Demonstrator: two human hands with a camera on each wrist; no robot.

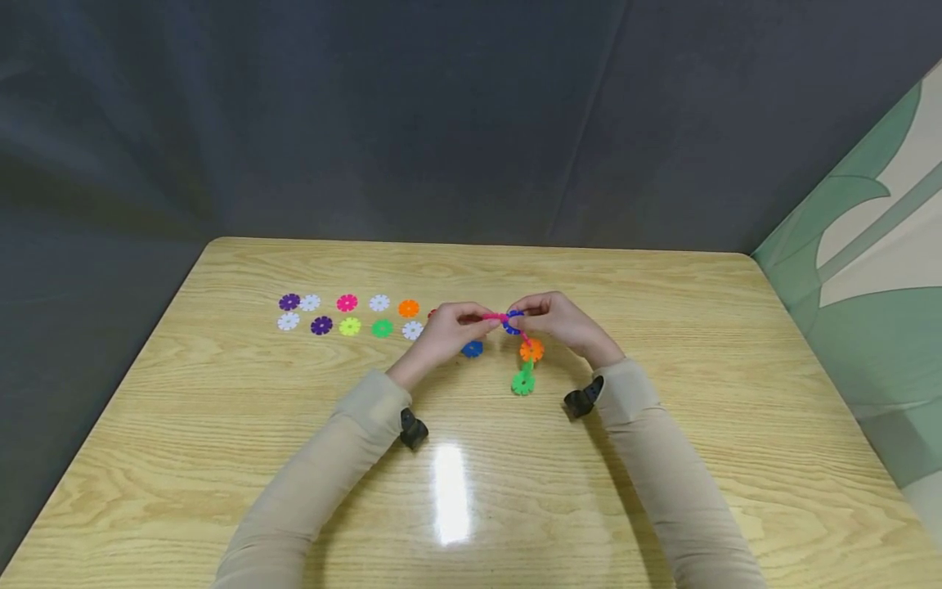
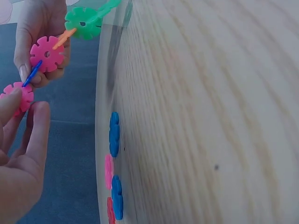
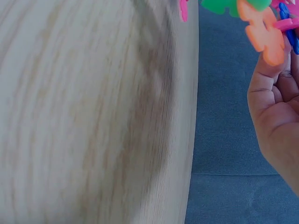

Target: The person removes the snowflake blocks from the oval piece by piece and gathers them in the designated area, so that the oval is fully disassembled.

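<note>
A chain of slotted plastic flower discs hangs between the two hands, above the table. My left hand [image 1: 447, 332] pinches the pink disc [image 2: 27, 98] at one end between thumb and fingers. Slotted into that disc is a blue disc [image 1: 513, 322], which my right hand [image 1: 565, 321] pinches with its fingertips. Below the right hand dangle a second pink disc [image 2: 41, 48], an orange disc [image 1: 532, 351] and a green disc [image 2: 76, 22], with another green disc [image 1: 522, 384] lowest. In the right wrist view, the orange disc partly covers the right fingertips.
Loose discs lie in two rows left of the hands, among them a purple disc [image 1: 321, 325], a yellow disc [image 1: 350, 326] and an orange one [image 1: 409, 308]. A loose blue disc [image 1: 473, 349] lies just under the left hand. A dark curtain [image 1: 441, 123] hangs behind the wooden table [image 1: 221, 458].
</note>
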